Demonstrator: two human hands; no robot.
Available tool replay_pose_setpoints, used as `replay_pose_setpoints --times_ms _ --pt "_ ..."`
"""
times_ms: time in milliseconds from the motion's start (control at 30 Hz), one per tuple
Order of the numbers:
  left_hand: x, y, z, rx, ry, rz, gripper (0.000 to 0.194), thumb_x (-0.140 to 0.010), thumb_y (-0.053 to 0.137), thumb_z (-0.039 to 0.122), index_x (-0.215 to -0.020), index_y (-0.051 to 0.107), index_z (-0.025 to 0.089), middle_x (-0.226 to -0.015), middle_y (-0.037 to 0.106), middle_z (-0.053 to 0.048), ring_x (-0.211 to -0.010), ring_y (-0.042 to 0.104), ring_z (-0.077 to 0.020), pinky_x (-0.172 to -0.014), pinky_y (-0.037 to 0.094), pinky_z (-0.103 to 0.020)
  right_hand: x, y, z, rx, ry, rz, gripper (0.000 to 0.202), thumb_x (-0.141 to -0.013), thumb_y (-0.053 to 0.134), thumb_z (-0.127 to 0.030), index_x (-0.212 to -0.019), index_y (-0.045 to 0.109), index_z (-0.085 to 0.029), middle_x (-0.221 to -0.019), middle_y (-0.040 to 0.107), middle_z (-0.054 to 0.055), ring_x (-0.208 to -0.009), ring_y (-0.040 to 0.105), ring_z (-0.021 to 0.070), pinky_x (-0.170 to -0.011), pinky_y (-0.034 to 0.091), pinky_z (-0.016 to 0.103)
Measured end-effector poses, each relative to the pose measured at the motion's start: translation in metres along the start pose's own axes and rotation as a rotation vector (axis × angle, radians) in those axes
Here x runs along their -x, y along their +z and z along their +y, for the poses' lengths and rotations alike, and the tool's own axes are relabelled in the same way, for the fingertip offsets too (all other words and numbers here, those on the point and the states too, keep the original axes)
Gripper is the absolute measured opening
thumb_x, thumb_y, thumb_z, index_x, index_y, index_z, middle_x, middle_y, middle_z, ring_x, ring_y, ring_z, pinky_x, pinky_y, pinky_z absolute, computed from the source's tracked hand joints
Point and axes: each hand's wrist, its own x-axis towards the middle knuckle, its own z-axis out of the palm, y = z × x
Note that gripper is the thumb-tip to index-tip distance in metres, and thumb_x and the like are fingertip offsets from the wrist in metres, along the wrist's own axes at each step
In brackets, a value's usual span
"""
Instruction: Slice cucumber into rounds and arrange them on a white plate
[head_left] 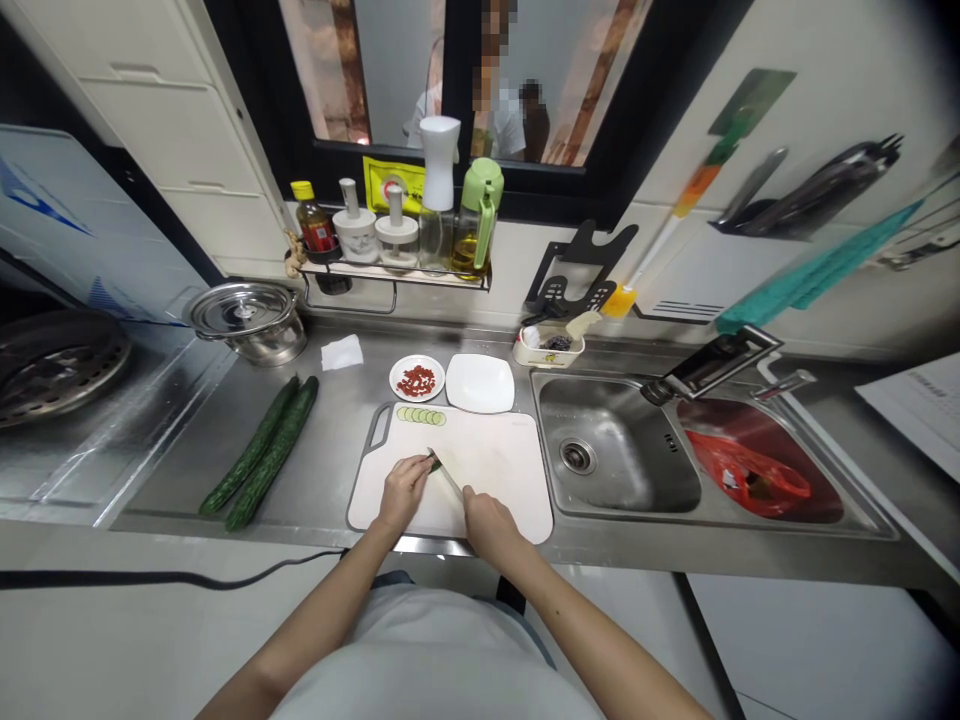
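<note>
On the white cutting board, my left hand is closed on a short dark-green piece of cucumber, mostly hidden by the fingers. My right hand grips the handle of a kitchen knife, whose blade points up and left, its tip right beside the cucumber piece. Toward the board's far left edge lies a row of thin cucumber slices, overlapping. Behind the board stand a small white plate of red bits and a bare white square plate.
Two whole cucumbers lie left of the board. A lidded steel pot stands behind them. To the right is a double sink with a red plastic bag in its far basin. A seasoning rack hangs under the window.
</note>
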Motion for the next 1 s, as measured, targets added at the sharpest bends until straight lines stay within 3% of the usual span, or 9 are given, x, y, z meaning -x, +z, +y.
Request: replay_pose_setpoints --times_ms 733,1000 --pt "-0.003 -0.003 0.001 -0.006 0.024 0.006 0.023 -0.089 0.048 0.021 -0.101 0.068 0.021 -0.101 0.069 -0.006 -0.096 0.062 -0.0183 -0.086 0.052 -0.037 -0.047 -0.002 -0.015 -0.009 -0.062 0.111 0.036 -0.084 0.034 -0.002 -0.115 0.051 -0.010 -0.094 0.066 0.014 -0.094 0.064 0.0196 -0.078 0.046 0.028" --pt "-0.002 -0.002 0.001 0.003 0.001 0.006 0.023 -0.088 0.048 0.019 -0.101 0.067 0.021 -0.101 0.069 -0.006 -0.096 0.062 -0.0177 -0.086 0.052 -0.037 -0.034 0.003 -0.009 0.005 -0.056 0.074 0.035 -0.083 0.036 -0.001 -0.114 0.051 -0.010 -0.090 0.067 0.014 -0.093 0.064 0.0201 -0.077 0.046 0.028"
